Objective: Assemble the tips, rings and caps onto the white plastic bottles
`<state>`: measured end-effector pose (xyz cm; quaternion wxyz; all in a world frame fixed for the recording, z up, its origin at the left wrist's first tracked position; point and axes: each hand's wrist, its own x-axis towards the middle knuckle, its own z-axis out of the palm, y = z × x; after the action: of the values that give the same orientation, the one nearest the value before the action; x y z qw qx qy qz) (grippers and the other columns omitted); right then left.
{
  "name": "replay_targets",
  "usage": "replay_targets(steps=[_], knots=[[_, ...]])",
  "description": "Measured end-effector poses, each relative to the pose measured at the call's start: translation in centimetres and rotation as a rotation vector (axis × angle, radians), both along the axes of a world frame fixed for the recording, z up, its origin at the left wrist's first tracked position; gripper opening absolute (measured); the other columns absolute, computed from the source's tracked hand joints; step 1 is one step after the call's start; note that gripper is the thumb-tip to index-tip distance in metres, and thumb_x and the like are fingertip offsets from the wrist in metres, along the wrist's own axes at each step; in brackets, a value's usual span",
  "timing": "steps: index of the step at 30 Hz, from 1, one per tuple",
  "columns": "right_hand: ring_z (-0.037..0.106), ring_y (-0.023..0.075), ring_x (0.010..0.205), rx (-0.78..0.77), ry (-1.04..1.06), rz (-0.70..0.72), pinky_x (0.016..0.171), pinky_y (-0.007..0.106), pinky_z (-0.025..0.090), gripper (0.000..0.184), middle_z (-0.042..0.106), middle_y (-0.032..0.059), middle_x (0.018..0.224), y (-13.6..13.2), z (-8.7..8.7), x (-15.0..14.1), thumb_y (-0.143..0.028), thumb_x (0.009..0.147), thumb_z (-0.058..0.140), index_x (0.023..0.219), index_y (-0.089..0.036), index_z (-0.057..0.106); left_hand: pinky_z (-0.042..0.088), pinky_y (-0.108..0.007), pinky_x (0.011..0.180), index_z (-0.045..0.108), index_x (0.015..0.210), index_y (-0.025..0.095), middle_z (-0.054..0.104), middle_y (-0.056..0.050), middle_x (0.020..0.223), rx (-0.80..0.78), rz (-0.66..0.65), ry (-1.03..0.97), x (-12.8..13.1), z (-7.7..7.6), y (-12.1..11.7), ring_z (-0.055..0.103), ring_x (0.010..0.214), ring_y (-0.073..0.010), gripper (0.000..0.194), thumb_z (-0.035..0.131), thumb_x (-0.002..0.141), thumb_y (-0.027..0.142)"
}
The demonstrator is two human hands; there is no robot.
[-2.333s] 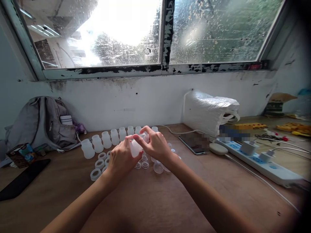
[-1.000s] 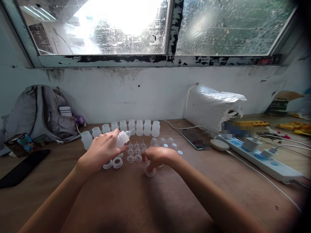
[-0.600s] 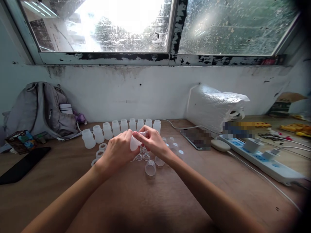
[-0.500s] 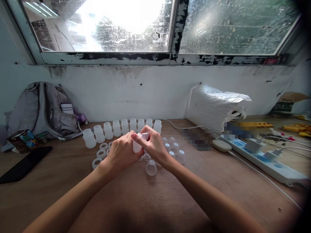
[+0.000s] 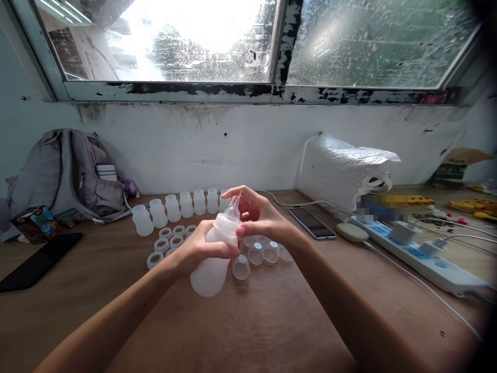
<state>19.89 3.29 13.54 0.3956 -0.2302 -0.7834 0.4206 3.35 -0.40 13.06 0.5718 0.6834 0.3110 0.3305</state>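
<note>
A frosted white baby bottle (image 5: 209, 277) hangs tilted above the table, its top leaning right and away from me. My left hand (image 5: 200, 247) is wrapped round its upper body, just below the collar. At the top, my right hand (image 5: 266, 215) curls its fingers and thumb round the collar and the clear nipple (image 5: 233, 211). Behind my hands stands a row of open bottle bodies (image 5: 173, 209), partly hidden at its right end. White collar rings (image 5: 161, 244) lie left of the bottle. Clear dome caps (image 5: 241, 268) rest beneath and beyond my right hand.
At the left are a grey backpack (image 5: 58, 176), a small carton (image 5: 34, 224) and a black flat object (image 5: 41, 261). To the right lie a phone (image 5: 312, 223), a white power strip (image 5: 419, 256) with cables, and a silvery bag (image 5: 337, 171) by the wall.
The bottle, earlier mostly hidden between my hands, now shows its body and nipple tilted upward. My right hand has shifted right and opened out around the top. The phone is now unblurred.
</note>
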Motion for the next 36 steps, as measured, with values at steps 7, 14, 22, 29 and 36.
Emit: replay_targets(steps=[7, 14, 22, 29, 36], knots=[[0.041, 0.0052, 0.054, -0.012, -0.017, -0.104, 0.045, 0.019, 0.032, 0.026, 0.046, -0.0017, 0.071, 1.6, 0.1, 1.7, -0.041, 0.077, 0.051, 0.089, -0.017, 0.053, 0.039, -0.024, 0.054, 0.052, 0.070, 0.014, 0.052, 0.000, 0.066, 0.029, 0.053, 0.043, -0.7, -0.2, 0.7, 0.049, 0.057, -0.0113, 0.017, 0.059, 0.061, 0.026], [0.041, 0.0045, 0.046, -0.029, 0.013, -0.109, 0.041, 0.018, 0.032, 0.026, 0.045, -0.0033, 0.059, 0.3, 0.5, 0.6, -0.041, 0.076, 0.053, 0.071, -0.015, 0.050, 0.036, -0.022, 0.053, 0.052, 0.068, 0.014, 0.052, 0.002, 0.062, 0.109, 0.094, 0.129, -0.4, -0.7, 1.2, 0.048, 0.056, -0.0103, 0.015, 0.059, 0.061, 0.026], [0.042, 0.0047, 0.049, -0.029, -0.011, -0.085, 0.042, 0.019, 0.032, 0.021, 0.046, -0.0029, 0.062, 0.8, 0.1, 1.0, -0.036, 0.076, 0.055, 0.075, -0.015, 0.051, 0.038, -0.023, 0.054, 0.053, 0.073, 0.015, 0.054, 0.001, 0.066, 0.056, 0.078, 0.257, -0.8, -0.3, 1.4, 0.050, 0.059, -0.0121, 0.020, 0.058, 0.063, 0.031], [0.048, 0.0069, 0.056, -0.072, -0.036, -0.060, 0.045, 0.020, 0.040, 0.017, 0.050, -0.0009, 0.069, 1.3, -0.5, 0.6, -0.032, 0.075, 0.055, 0.081, -0.016, 0.053, 0.040, -0.023, 0.056, 0.053, 0.088, 0.018, 0.056, 0.000, 0.077, 0.048, 0.010, 0.432, -2.5, 0.8, 1.9, 0.053, 0.068, -0.0149, 0.032, 0.058, 0.064, 0.039], [0.052, 0.0091, 0.061, -0.048, -0.078, -0.054, 0.053, 0.023, 0.046, 0.014, 0.052, -0.0002, 0.067, 1.9, -1.5, 0.2, -0.027, 0.076, 0.053, 0.084, -0.016, 0.055, 0.041, -0.023, 0.061, 0.043, 0.109, 0.020, 0.055, -0.003, 0.095, 0.127, -0.089, 0.660, -4.6, 0.3, 3.0, 0.053, 0.082, -0.0187, 0.052, 0.058, 0.062, 0.034]])
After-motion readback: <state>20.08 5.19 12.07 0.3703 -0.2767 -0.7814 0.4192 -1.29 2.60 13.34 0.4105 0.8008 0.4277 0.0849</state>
